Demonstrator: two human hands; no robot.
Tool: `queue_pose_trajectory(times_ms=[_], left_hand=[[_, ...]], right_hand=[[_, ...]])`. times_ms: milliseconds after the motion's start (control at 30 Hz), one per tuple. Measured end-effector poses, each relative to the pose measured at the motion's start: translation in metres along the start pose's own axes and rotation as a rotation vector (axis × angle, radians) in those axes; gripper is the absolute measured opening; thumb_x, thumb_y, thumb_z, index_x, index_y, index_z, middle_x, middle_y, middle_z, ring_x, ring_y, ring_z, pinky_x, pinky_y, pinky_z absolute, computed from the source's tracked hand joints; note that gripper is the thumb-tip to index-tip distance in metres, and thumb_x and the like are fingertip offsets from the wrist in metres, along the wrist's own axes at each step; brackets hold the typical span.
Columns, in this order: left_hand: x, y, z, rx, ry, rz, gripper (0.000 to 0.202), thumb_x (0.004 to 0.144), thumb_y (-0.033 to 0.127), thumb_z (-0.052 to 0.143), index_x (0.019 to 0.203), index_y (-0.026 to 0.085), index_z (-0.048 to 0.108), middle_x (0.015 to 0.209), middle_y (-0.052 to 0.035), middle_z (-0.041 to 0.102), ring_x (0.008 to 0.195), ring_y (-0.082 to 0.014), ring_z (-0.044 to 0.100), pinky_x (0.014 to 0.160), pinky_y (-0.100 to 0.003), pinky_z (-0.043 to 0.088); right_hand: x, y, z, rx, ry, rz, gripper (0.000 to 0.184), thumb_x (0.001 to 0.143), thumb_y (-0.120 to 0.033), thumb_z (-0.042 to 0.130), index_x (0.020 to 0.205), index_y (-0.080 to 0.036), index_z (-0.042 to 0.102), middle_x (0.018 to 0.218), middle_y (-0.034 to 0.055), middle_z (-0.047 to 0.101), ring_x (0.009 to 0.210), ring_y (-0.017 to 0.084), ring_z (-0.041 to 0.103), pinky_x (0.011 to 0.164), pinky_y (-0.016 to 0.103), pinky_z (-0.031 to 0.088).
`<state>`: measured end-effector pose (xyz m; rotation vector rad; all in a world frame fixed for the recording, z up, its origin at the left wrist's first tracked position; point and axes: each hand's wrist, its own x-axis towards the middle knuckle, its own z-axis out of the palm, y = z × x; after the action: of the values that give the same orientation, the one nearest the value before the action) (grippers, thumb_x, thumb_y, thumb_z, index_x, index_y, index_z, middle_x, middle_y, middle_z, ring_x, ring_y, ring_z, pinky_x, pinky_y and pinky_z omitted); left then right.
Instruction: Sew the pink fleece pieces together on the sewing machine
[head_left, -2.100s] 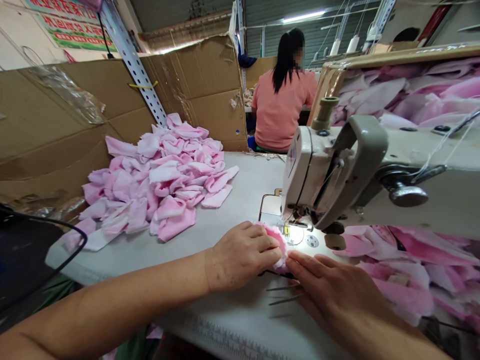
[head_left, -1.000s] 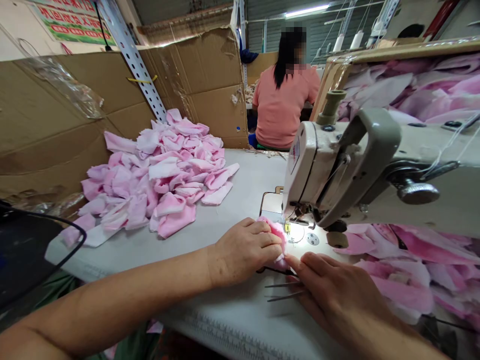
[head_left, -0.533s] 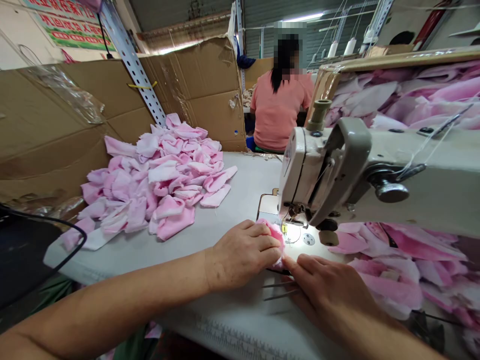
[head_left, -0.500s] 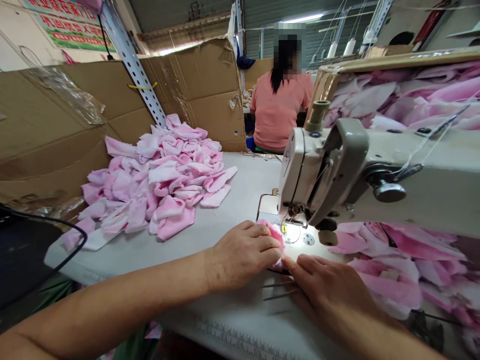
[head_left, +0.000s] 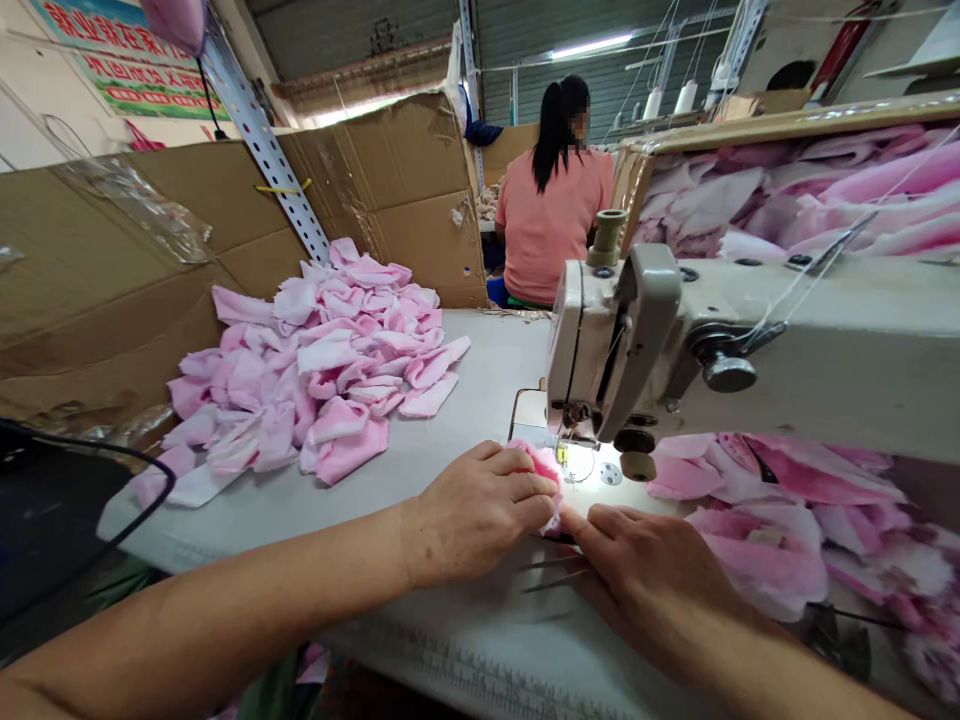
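Factory floor with cardboard partitions, and a pale grey sewing table [head_left: 472,370] runs ahead under the work. One pink fabric piece [head_left: 538,478] sits at the sewing machine's lit plate, just in front of the needle area, bunched and fluffy, with a paler, ragged edge showing at its lower side. The left hand [head_left: 472,510] lies over it from the left, fingers together and curled down, pressing it to the table. The right hand [head_left: 645,570] comes from the right, fingers close together, tips touching the piece's lower edge; whether they pinch it I cannot tell. Only a narrow gap separates the two hands. Two thin metal rods [head_left: 547,572] lie just under the right hand's fingers. One sewing machine [head_left: 637,350] stands over the plate, its head close above the piece. Left of the hands, one loose heap of pale pink fabric pieces [head_left: 315,385] covers the table's far left part, with bare table between it and the left forearm. Printed pink fabric [head_left: 772,200] fills the right side behind and below the machine. The table's near edge runs below the forearms. Beyond the far edge, one co-worker [head_left: 553,215] in a salmon shirt sits facing away, beside the cardboard sheets [head_left: 390,190].
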<state>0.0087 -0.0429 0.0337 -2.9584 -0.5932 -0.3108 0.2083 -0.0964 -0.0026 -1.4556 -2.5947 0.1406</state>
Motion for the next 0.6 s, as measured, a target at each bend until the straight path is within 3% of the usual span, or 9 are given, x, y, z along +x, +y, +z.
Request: queue_pose_trajectory(times_ms=[367,600], left_hand=[[0.003,-0.009,0.003,-0.183,-0.01,-0.122,0.014,0.091,0.019,0.046,0.096,0.019,0.059,0.093,-0.005,0.065,0.095,-0.0169,0.057,0.082,-0.029,0.043],[0.002,-0.01,0.012,-0.161,-0.032,-0.07,0.012,0.089,0.017,0.048,0.095,0.019,0.059,0.095,-0.0045,0.067,0.098,-0.0176,0.056,0.087,-0.03,0.04]], right_hand=[[0.002,0.0,0.002,0.014,0.027,0.0,0.027,0.085,-0.023,0.055,0.111,-0.024,0.06,0.08,-0.0002,0.065,0.072,0.02,0.063,0.055,0.031,0.037],[0.002,0.0,0.003,0.006,0.032,-0.002,0.023,0.085,-0.023,0.055,0.108,-0.022,0.062,0.078,-0.0001,0.065,0.072,0.02,0.063,0.054,0.031,0.035]])
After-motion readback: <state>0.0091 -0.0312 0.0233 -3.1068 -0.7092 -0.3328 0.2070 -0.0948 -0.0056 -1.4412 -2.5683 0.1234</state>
